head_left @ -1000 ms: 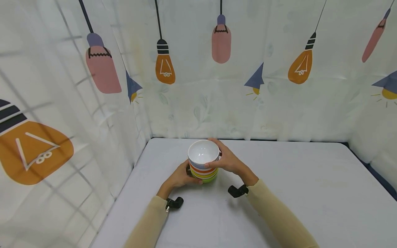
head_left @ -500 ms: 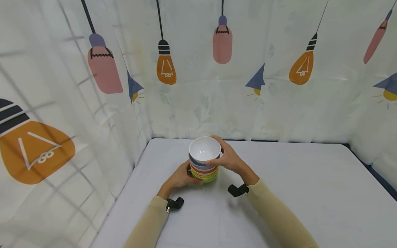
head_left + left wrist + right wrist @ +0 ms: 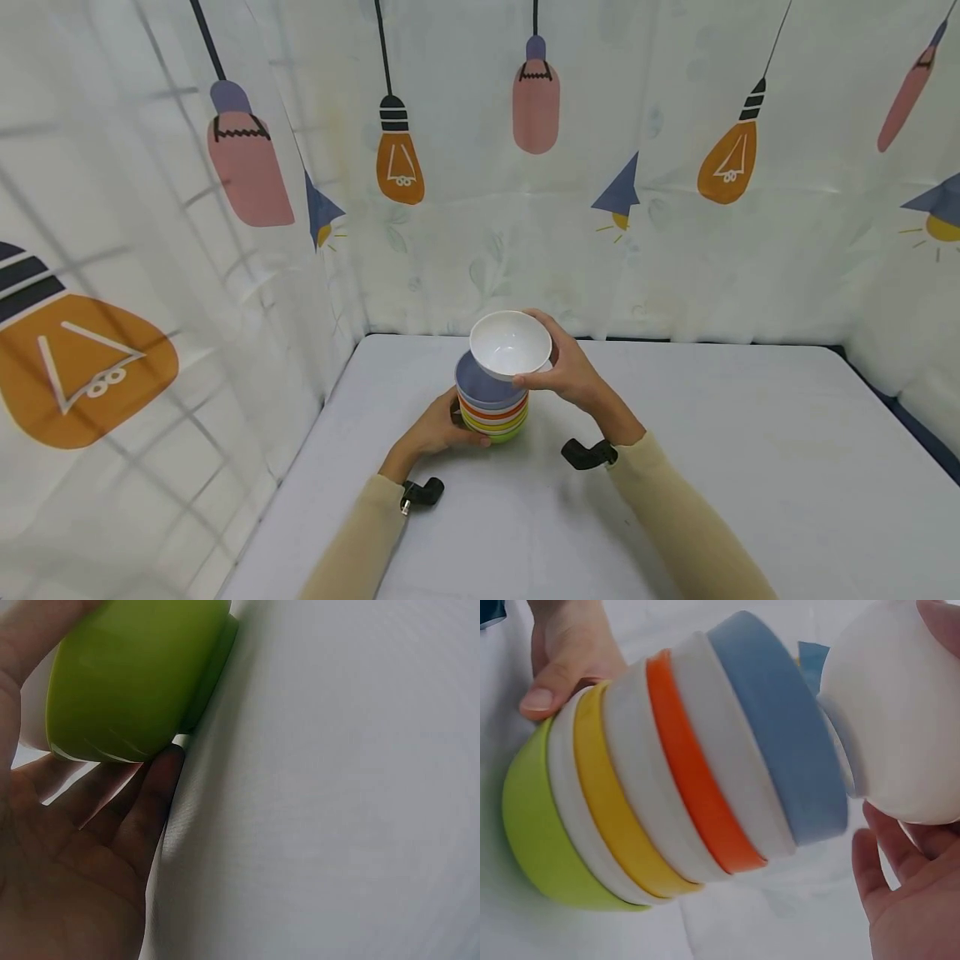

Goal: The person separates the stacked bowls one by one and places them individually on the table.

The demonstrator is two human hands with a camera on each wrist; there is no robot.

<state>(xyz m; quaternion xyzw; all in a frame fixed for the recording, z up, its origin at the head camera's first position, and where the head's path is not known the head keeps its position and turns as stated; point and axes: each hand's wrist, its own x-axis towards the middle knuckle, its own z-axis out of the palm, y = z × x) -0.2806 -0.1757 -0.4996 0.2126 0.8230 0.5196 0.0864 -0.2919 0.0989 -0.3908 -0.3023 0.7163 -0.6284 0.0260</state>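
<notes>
A white bowl [image 3: 510, 340] is held by my right hand [image 3: 570, 379], thumb at its near side and fingers round the far side. It hangs tilted just above and to the right of a stack of nested bowls, topped by a blue bowl [image 3: 482, 383]. In the right wrist view the orange bowl [image 3: 697, 780], the yellow bowl [image 3: 630, 825] and white ones between them show below the blue one. My left hand [image 3: 435, 425] grips the stack low down, round the green bowl [image 3: 135, 675] at the bottom, which rests on the table.
The white-covered table [image 3: 712, 433] stretches to the right of the stack and in front of it. Behind it and along the left hangs a curtain [image 3: 465, 242] printed with lamps. A black wrist camera [image 3: 588, 454] sits on the right wrist, another black camera [image 3: 423, 492] on the left.
My right hand has lifted the white bowl off the stack, up and to the right, uncovering the blue bowl's inside. The left hand keeps its place at the stack's base.
</notes>
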